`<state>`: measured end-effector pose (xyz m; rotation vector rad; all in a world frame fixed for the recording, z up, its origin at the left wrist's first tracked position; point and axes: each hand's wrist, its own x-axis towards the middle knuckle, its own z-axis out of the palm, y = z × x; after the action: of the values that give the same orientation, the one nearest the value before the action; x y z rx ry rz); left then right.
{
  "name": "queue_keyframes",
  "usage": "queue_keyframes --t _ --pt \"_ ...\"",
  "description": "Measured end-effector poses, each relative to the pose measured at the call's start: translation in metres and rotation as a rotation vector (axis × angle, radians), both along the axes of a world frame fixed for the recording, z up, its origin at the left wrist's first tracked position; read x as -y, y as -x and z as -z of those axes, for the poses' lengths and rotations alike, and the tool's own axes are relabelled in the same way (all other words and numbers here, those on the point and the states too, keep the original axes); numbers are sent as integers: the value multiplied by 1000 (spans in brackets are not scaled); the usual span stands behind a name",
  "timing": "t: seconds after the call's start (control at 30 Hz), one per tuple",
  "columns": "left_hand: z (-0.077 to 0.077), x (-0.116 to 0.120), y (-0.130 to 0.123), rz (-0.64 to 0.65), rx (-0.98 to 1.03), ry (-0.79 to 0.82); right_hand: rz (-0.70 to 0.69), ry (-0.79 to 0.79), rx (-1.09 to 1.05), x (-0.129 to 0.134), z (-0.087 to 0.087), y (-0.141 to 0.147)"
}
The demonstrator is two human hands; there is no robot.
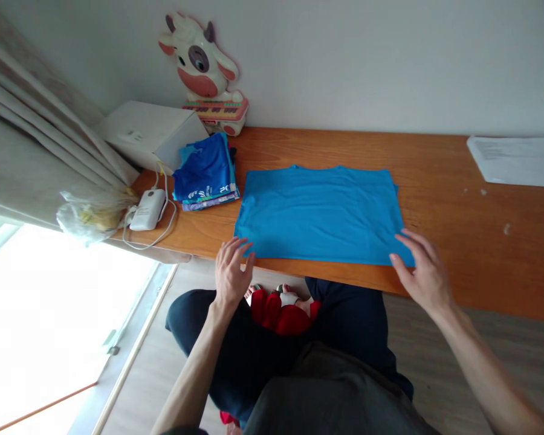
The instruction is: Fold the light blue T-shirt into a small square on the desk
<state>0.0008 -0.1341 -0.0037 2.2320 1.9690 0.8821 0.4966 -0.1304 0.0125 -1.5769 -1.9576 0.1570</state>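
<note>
A blue shirt [321, 214] lies spread flat as a wide rectangle on the wooden table, its lower edge close to the table's front edge. My left hand [233, 270] is at the shirt's lower left corner, fingers apart and holding nothing. At the lower right corner, my right hand [421, 269] has its thumb and fingers spread, also with nothing held. Whether the fingertips touch the cloth, I cannot tell. A stack of folded clothes [206, 172], dark blue on top, sits left of the shirt.
Behind the stack are a white box [152, 130] and a cow toy with a keyboard [204, 72]. A white device with a cable [148, 209] and a plastic bag [93, 217] are at the left. Papers [521, 160] lie on the wooden table [457, 241] at the right.
</note>
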Motion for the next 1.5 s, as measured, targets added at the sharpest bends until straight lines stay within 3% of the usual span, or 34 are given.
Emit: queue_keyframes --t 0.1,0.17,0.23,0.3,0.5,0.6,0.73,0.87,0.93,1.1,1.5 --pt "2 12 -51 200 -33 86 -273 140 -22 4 -6 90" --pt "4 20 -75 248 -81 144 -460 207 5 2 -7 148" --pt "4 26 -84 242 -99 172 -530 229 3 -3 -7 189" --pt "5 29 -78 223 -90 172 -530 233 4 -9 -7 210" --pt "6 26 -37 155 -46 115 -558 236 84 -25 -10 218" --pt "10 20 -30 82 20 64 -637 262 39 -37 -10 237" --pt "21 12 -23 -22 114 -3 -763 463 -293 -62 -8 287" --pt "31 9 -16 -97 256 -62 -704 1081 -1039 -94 -2 331" --pt "33 9 -14 -167 320 -94 -658 1275 -1293 -108 3 341" --pt "33 8 -13 -254 332 -152 -664 1658 -1609 -121 19 336" --pt "36 -5 -11 -383 168 -171 -512 1637 -1724 -110 6 307"
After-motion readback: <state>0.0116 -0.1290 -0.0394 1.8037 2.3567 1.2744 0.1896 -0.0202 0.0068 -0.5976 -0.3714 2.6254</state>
